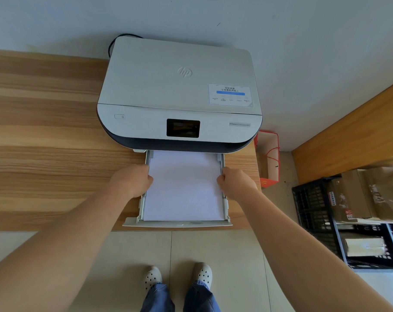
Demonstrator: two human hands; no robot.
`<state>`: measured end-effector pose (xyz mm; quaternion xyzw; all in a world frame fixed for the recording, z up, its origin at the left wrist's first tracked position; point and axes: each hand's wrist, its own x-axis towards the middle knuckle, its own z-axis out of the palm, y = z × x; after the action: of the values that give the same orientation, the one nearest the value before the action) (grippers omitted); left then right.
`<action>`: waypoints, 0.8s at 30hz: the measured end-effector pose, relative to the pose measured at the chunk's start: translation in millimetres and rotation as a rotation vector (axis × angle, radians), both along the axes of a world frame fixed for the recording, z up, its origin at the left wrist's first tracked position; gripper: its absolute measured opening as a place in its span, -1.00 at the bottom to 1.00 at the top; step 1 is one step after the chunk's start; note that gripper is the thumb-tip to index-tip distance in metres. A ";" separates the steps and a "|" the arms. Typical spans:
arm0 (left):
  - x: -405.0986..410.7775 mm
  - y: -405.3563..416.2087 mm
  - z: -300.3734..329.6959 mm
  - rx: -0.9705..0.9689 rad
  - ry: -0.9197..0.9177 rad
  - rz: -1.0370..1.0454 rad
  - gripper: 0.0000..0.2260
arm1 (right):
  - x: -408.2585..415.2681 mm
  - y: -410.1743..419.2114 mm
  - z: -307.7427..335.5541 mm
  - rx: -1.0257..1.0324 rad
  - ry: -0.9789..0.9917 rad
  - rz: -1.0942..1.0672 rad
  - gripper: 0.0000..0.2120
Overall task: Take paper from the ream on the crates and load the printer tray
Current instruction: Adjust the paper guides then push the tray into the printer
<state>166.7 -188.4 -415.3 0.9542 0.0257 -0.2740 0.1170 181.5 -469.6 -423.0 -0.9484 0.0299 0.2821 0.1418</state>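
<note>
A white printer [179, 86] stands on a wooden desk [45, 143], its paper tray [177, 223] pulled out toward me. A stack of white paper [184, 188] lies flat in the tray. My left hand [132, 180] is curled on the tray's left side rail and the paper's left edge. My right hand [235, 184] is curled on the right rail and the paper's right edge. The black crates [314, 212] stand on the floor at the right, with wrapped packs [364, 245] that look like paper reams lying on them.
A red and white paper bag [267, 158] stands on the floor between the desk and the crates. Cardboard boxes [353, 194] rest on the crates. A black cable [111, 48] runs behind the printer. My feet [177, 278] stand on tiled floor before the desk.
</note>
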 end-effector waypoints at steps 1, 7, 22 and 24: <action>-0.2 1.1 0.4 0.004 0.001 -0.001 -0.83 | 0.4 -1.1 0.5 -0.003 0.001 0.009 -0.83; 0.3 -1.6 0.6 0.028 0.002 -0.016 -0.85 | 2.4 4.1 0.8 -0.058 0.016 0.016 -0.85; -4.4 -2.0 -3.5 -0.034 -0.004 0.046 -0.87 | 0.9 6.8 4.3 -0.066 0.036 0.017 -0.86; -3.7 -3.2 -5.1 -0.042 -0.005 0.061 -0.88 | 1.1 9.8 5.0 -0.072 0.049 -0.008 -0.87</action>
<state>163.0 -191.6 -420.4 0.9510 0.0485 -0.2685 0.1453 182.6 -459.8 -418.0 -0.9455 0.0474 0.3035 0.1079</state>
